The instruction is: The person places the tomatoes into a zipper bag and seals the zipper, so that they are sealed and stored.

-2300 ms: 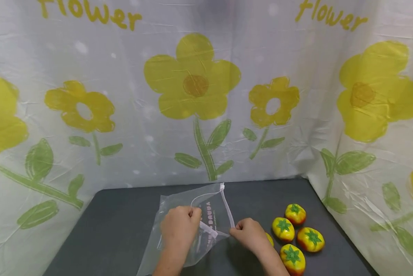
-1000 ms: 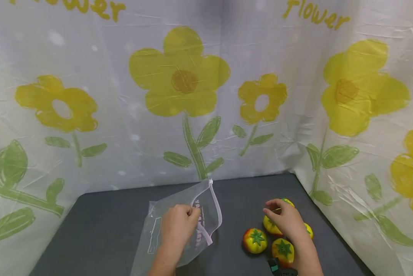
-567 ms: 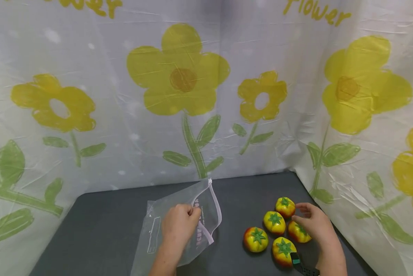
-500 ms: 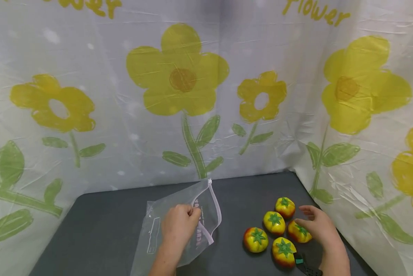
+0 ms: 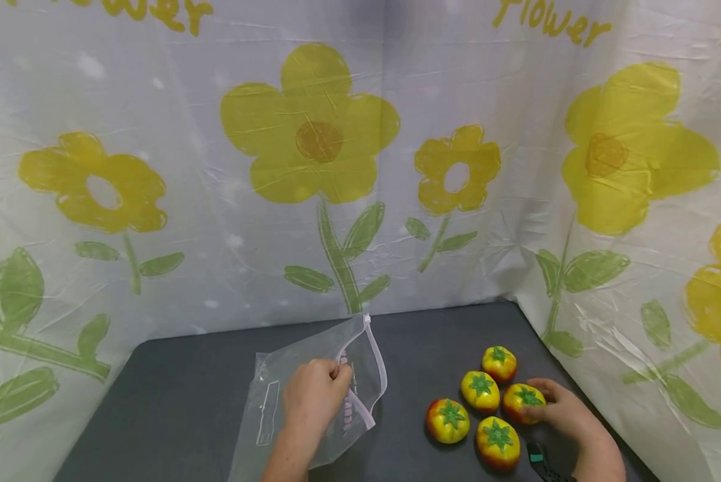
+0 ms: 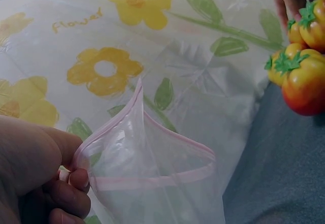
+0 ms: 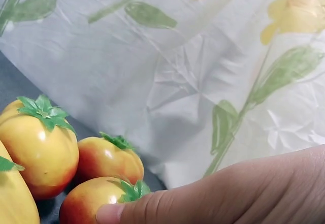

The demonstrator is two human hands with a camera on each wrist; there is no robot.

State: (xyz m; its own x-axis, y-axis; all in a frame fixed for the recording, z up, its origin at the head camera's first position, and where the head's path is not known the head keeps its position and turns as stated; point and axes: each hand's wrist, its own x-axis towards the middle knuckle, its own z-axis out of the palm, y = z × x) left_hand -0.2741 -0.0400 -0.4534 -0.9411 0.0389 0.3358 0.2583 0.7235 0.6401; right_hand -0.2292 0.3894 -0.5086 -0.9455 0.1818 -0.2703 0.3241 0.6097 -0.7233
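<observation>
Yellow-red artificial persimmon (image 5: 520, 403), just left of right hand (image 5: 568, 412), held between curved fingers (image 5: 547, 388) and thumb (image 7: 162, 206). Clear zip bag (image 5: 276, 383), pinched in left hand (image 5: 313, 395), gaping rightward.

A lane of dark surface (image 5: 410, 365) at lower center offers you passage between the clear bag (image 5: 272, 398) and closely grouped yellow-red fruits (image 5: 480, 391); a flowered sheet (image 5: 390, 254) blocks your way across the upper frame.
</observation>
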